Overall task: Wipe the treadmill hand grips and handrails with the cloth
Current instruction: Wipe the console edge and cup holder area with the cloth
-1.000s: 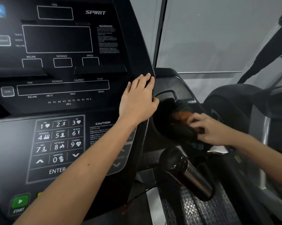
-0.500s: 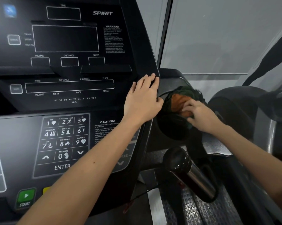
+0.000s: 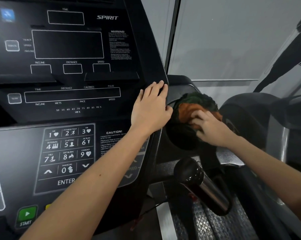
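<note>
Cloth (image 3: 196, 103) bunched, clutched by fingers of the right hand (image 3: 210, 129); hand grip (image 3: 203, 186) below them angles up-left. Left hand (image 3: 149, 108) fingers flat, released, on SPIRIT console (image 3: 68, 44).

Console (image 3: 122, 80): black plastic, smooth, semi-gloss, picks up faint reflections.
Keypad (image 3: 68, 153): grey matt membrane face, flat, printed white legends.
Cloth (image 3: 198, 100): fuzzy pile fabric, dark green and orange, matt.
Cup holder (image 3: 179, 141): black moulded plastic, dull finish.
Hand grip (image 3: 210, 193): glossy dark end cap, polished metal sleeve behind it, near mirror-bright.
Side step (image 3: 206, 224): dimpled surface, rough, slight metallic sheen.
</note>
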`<move>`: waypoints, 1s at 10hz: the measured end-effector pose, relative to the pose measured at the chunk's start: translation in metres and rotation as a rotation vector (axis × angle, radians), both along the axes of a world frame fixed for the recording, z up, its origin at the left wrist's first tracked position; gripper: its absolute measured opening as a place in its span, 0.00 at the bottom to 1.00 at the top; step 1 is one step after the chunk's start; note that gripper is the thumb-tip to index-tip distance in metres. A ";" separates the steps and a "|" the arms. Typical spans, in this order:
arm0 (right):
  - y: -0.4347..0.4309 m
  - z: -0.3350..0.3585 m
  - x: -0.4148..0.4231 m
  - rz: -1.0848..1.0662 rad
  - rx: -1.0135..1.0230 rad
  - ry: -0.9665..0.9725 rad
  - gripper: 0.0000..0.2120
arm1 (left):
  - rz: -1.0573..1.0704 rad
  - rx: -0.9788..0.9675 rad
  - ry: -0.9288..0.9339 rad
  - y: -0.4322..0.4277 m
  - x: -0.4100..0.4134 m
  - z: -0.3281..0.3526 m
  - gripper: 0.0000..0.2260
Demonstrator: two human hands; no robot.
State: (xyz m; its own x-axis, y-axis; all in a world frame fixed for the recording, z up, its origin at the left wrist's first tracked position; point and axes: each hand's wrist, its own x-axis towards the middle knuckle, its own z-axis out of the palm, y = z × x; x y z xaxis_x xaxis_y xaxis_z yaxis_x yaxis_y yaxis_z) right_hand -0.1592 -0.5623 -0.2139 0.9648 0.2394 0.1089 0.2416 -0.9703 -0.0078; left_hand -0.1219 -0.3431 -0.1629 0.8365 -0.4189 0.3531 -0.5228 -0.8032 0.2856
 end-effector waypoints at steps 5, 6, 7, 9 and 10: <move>0.083 -0.001 -0.014 0.092 0.723 0.468 0.26 | 0.008 0.001 -0.013 -0.001 -0.001 0.001 0.27; 0.090 -0.006 0.006 0.018 0.796 0.353 0.32 | 0.009 -0.006 -0.008 -0.002 0.000 0.001 0.27; 0.091 -0.018 0.015 -0.029 0.772 0.259 0.33 | 0.006 -0.010 -0.009 -0.001 0.000 0.000 0.27; 0.090 -0.034 0.028 -0.320 0.742 -0.050 0.34 | 0.002 -0.002 0.002 -0.001 0.000 0.000 0.27; 0.094 -0.026 0.031 -0.371 0.840 -0.141 0.35 | 0.007 -0.009 0.004 -0.001 0.000 0.000 0.27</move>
